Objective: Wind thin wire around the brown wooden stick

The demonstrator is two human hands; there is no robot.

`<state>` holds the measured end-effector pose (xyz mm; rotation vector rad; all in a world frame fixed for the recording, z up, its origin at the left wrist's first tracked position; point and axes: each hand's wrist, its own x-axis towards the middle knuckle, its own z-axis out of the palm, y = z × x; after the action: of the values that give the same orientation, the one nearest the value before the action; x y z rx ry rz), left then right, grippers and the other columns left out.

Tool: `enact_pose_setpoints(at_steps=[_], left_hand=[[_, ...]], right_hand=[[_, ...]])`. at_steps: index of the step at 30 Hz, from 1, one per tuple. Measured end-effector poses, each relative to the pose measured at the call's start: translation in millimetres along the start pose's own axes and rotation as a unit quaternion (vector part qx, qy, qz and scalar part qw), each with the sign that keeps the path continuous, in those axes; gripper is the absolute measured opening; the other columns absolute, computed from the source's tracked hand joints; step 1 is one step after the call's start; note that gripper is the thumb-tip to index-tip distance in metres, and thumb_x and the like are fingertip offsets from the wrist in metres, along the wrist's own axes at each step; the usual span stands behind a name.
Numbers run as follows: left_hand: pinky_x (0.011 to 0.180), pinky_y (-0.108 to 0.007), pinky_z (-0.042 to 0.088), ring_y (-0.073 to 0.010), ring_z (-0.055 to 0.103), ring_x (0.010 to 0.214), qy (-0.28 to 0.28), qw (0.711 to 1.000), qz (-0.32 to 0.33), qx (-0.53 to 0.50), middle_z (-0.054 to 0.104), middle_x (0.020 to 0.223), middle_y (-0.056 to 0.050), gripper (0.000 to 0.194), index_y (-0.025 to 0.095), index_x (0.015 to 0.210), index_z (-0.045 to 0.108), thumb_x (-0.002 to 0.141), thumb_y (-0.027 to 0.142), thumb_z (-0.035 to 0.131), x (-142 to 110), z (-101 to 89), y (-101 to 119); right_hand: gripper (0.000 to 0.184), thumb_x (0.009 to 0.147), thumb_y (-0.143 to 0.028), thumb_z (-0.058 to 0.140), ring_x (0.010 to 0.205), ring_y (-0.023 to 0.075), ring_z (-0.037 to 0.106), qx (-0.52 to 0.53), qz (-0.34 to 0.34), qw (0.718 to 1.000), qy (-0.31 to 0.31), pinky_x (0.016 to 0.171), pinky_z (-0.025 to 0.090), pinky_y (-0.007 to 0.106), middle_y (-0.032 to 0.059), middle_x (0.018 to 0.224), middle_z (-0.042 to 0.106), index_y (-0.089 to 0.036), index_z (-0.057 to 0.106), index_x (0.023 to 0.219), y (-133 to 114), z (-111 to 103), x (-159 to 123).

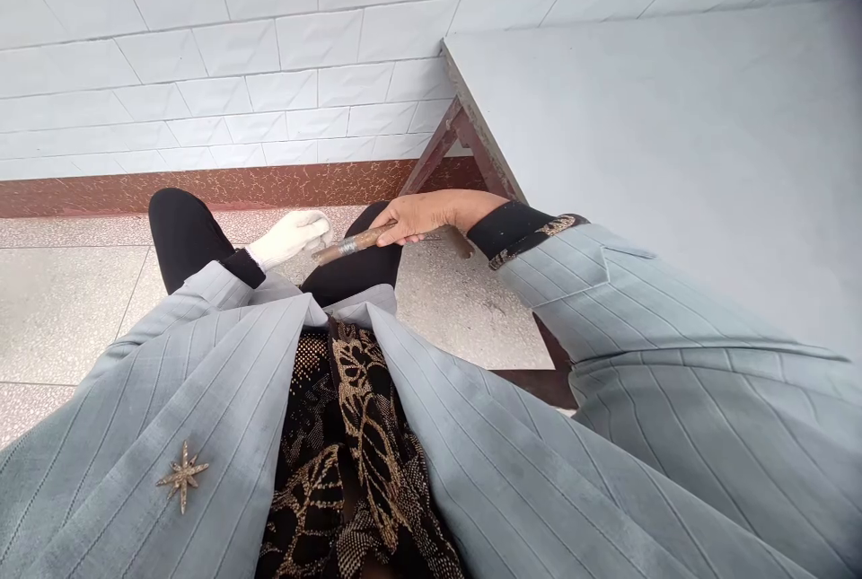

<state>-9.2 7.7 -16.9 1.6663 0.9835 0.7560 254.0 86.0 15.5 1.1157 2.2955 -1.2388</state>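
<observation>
My right hand (pixel 414 216) is bare and wrapped round a brown wooden handle (pixel 364 240) with a silvery band about its middle. The handle slants down to the left, and its blunt end lies close beside the fingers of my left hand (pixel 291 236). A white glove covers that hand, and its fingers are curled in. Whether the glove touches the handle, or what it pinches, I cannot make out. Both hands are above my black-trousered knees (pixel 356 278).
A grey-white table (pixel 646 130) with reddish-brown legs (pixel 437 144) stands close on my right, beside my right arm. Ahead is a white tiled wall (pixel 222 94) with a reddish-brown skirting (pixel 222 188). Below lies a speckled floor (pixel 464 319).
</observation>
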Motion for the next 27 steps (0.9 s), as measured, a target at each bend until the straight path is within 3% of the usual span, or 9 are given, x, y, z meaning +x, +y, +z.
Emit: enact_pose_setpoints(at_steps=[3,6,10,13,15,17,21,24,27], left_hand=[[0.050,-0.023,0.030,-0.0064,0.037,0.052,0.015,1.000,0.001,-0.014,0.058,0.067,-0.001,0.048,0.016,0.078,0.061,0.097,0.060,0.064,0.2,-5.3,-2.6],[0.049,-0.023,0.028,-0.0072,0.035,0.051,0.021,1.000,-0.005,-0.021,0.050,0.059,0.003,0.050,0.016,0.080,0.062,0.097,0.063,0.063,-0.1,-6.8,-8.3],[0.050,-0.022,0.031,-0.0076,0.039,0.052,0.007,0.999,-0.033,-0.036,0.049,0.060,0.003,0.048,0.016,0.083,0.062,0.097,0.061,0.062,-1.8,3.9,-12.9],[0.052,-0.021,0.035,-0.0081,0.044,0.055,-0.034,0.998,-0.040,-0.033,0.051,0.063,0.003,0.042,0.016,0.086,0.063,0.100,0.055,0.058,-4.0,14.8,-13.5],[0.054,-0.021,0.037,-0.0082,0.044,0.055,-0.057,0.997,-0.040,-0.010,0.050,0.062,0.003,0.036,0.016,0.087,0.063,0.102,0.048,0.056,-5.1,18.8,-13.3],[0.055,-0.022,0.037,-0.0085,0.043,0.055,-0.058,0.997,-0.041,0.030,0.052,0.063,0.003,0.032,0.016,0.085,0.063,0.102,0.041,0.054,-5.2,19.5,-12.6],[0.068,-0.026,0.046,-0.0133,0.057,0.069,-0.058,0.986,-0.021,0.154,0.068,0.079,-0.003,0.030,0.017,0.084,0.066,0.099,0.038,0.049,-3.2,16.2,-9.8],[0.086,-0.032,0.050,-0.0183,0.065,0.086,-0.067,0.974,0.000,0.216,0.074,0.092,-0.004,0.031,0.019,0.084,0.066,0.097,0.039,0.047,-2.5,14.7,-7.5],[0.091,-0.035,0.050,-0.0198,0.067,0.089,-0.062,0.968,0.003,0.241,0.075,0.094,-0.004,0.033,0.019,0.086,0.066,0.098,0.041,0.045,-3.3,14.4,-6.8]], right_hand=[[0.040,0.088,-0.046,0.079,0.056,0.0099,0.046,0.026,-0.027,0.998,-0.057,0.060,0.040,0.026,-0.0050,0.060,0.053,-0.017,0.078,0.116,-7.1,1.2,-4.3],[0.035,0.089,-0.046,0.078,0.055,0.0095,0.046,0.036,-0.041,0.997,-0.063,0.060,0.041,0.026,-0.0052,0.060,0.053,-0.016,0.078,0.108,-15.9,0.9,-12.6],[0.035,0.091,-0.051,0.076,0.057,0.0096,0.049,0.070,-0.084,0.994,0.010,0.062,0.042,0.025,-0.0041,0.064,0.056,-0.019,0.075,0.104,-24.5,1.4,-21.2],[0.034,0.097,-0.052,0.068,0.057,0.0099,0.048,0.147,-0.113,0.973,0.135,0.061,0.041,0.025,-0.0026,0.067,0.056,-0.019,0.071,0.108,-26.9,3.4,-18.6],[0.034,0.101,-0.051,0.064,0.057,0.0103,0.046,0.179,-0.099,0.955,0.214,0.059,0.040,0.026,-0.0013,0.067,0.056,-0.019,0.068,0.109,-26.2,4.2,-13.7],[0.032,0.101,-0.049,0.064,0.056,0.0111,0.045,0.175,-0.063,0.949,0.254,0.058,0.038,0.027,-0.0005,0.066,0.055,-0.018,0.068,0.107,-23.5,3.7,-8.7],[0.030,0.097,-0.047,0.071,0.057,0.0135,0.047,0.128,0.000,0.958,0.257,0.060,0.040,0.030,0.0010,0.065,0.055,-0.019,0.070,0.104,-14.1,-0.3,-1.1],[0.028,0.095,-0.047,0.073,0.058,0.0141,0.049,0.116,0.010,0.962,0.245,0.061,0.043,0.031,0.0026,0.069,0.059,-0.019,0.070,0.099,-6.7,-3.0,3.9],[0.027,0.094,-0.047,0.074,0.058,0.0142,0.050,0.114,0.011,0.965,0.238,0.061,0.044,0.031,0.0031,0.070,0.060,-0.020,0.070,0.095,-2.0,-3.7,7.6]])
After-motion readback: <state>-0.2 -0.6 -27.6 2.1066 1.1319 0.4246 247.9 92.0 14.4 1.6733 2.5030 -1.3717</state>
